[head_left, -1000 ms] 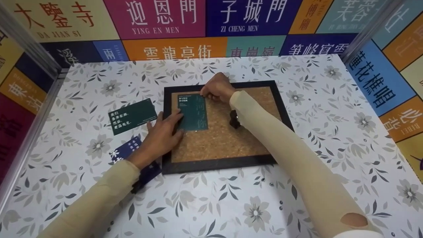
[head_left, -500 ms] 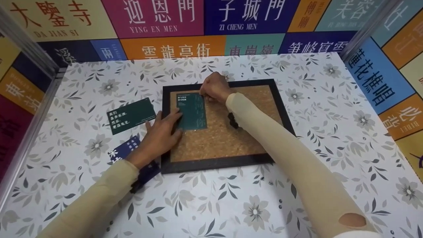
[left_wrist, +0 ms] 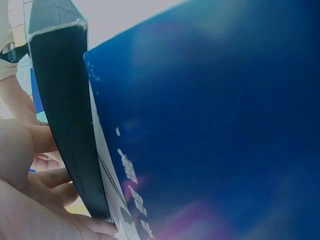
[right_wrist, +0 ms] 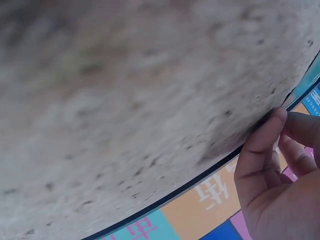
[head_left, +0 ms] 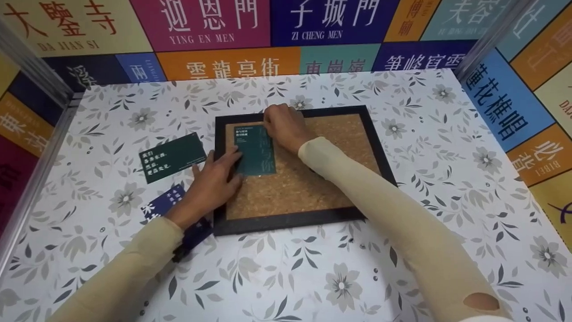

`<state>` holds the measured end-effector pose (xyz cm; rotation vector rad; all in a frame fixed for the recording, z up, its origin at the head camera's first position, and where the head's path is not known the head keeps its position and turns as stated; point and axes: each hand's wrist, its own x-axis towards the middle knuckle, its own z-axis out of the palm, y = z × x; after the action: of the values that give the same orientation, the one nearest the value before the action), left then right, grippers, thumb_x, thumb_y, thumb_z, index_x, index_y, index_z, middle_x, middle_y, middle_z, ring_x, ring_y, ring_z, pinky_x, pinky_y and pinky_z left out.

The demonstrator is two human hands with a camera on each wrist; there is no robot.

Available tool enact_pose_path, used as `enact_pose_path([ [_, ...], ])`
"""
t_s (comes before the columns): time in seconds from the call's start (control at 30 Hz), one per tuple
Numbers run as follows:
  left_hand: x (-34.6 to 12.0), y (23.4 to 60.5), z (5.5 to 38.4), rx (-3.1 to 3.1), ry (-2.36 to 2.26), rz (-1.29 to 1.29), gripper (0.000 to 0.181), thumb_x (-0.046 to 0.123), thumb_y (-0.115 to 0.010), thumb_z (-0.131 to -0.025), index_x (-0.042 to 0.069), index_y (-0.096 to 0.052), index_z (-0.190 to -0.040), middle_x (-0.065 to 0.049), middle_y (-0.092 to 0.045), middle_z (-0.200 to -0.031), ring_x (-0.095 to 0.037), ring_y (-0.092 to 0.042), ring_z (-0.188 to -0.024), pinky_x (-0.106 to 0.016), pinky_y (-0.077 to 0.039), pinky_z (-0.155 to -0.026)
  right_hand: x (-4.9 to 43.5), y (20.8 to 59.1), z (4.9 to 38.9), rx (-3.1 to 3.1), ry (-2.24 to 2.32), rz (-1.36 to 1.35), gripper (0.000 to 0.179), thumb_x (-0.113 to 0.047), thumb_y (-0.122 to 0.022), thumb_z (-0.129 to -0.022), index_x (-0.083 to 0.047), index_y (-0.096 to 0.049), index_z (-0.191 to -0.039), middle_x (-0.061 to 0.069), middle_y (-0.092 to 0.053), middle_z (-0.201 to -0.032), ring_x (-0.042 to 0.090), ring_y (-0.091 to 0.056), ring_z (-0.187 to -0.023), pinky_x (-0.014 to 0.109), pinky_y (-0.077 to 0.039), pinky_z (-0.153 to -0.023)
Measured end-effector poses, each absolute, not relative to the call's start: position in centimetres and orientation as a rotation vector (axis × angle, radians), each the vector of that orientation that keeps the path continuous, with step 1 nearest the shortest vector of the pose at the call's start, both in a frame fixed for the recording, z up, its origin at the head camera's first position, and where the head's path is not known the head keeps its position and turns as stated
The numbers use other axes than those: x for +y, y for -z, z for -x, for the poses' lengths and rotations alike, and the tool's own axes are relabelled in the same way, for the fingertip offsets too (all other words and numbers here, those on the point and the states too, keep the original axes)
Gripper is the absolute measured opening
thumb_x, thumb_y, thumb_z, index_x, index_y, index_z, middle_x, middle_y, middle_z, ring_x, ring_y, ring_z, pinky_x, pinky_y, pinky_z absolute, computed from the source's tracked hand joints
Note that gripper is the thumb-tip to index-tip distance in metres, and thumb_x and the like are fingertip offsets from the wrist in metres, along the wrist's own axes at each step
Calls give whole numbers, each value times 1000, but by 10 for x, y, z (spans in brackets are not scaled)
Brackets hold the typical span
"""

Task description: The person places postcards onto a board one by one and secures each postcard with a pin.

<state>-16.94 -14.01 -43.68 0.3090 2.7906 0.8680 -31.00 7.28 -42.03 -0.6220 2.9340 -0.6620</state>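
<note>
A dark green card [head_left: 255, 156] with white print lies upright on the upper left of a black-framed cork board [head_left: 304, 190]. My left hand [head_left: 210, 185] reaches over the frame's left side, its fingers extended onto the card's left edge. At the card's top right corner, my right hand [head_left: 286, 127] has curled fingers. In the right wrist view its thumb and index fingertips [right_wrist: 277, 116] meet close to the cork; what they pinch is hidden, and I cannot tell what it is. The left wrist view shows the fingers [left_wrist: 60, 187] along the frame's dark side [left_wrist: 70, 110].
Left of the board lies a second green card [head_left: 172, 156]. A blue card [head_left: 163, 201] lies partly under my left wrist. The white table [head_left: 277, 268] has a floral pattern. Colourful panels with large characters [head_left: 214, 27] stand behind and at both sides.
The right hand has turned and lowered slightly at the card's top right corner, its wrist now nearer the cork. The left hand keeps its place; the whole head view has shifted a little.
</note>
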Motion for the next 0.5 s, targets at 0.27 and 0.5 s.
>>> enact_pose_path([
  [0.27,-140,434,168,2782,-870,-306,63,24,-62,-112,12,-41,-171,0,-23,-183,-54,-5,-166,-88,3,-120,88,419,314,2894,668,736,15,-16,-74,-108,-10,-85,-116,4,-77,-116,21,-66,-111,39,-56,-100],
  [0.5,-141,435,170,2780,-880,-298,63,23,-62,-112,12,-42,-170,-1,-24,-183,-54,-5,-166,-88,3,-120,92,421,315,2943,578,809,17,-24,-75,-108,-14,-87,-115,6,-66,-122,28,-50,-119,48,-43,-109],
])
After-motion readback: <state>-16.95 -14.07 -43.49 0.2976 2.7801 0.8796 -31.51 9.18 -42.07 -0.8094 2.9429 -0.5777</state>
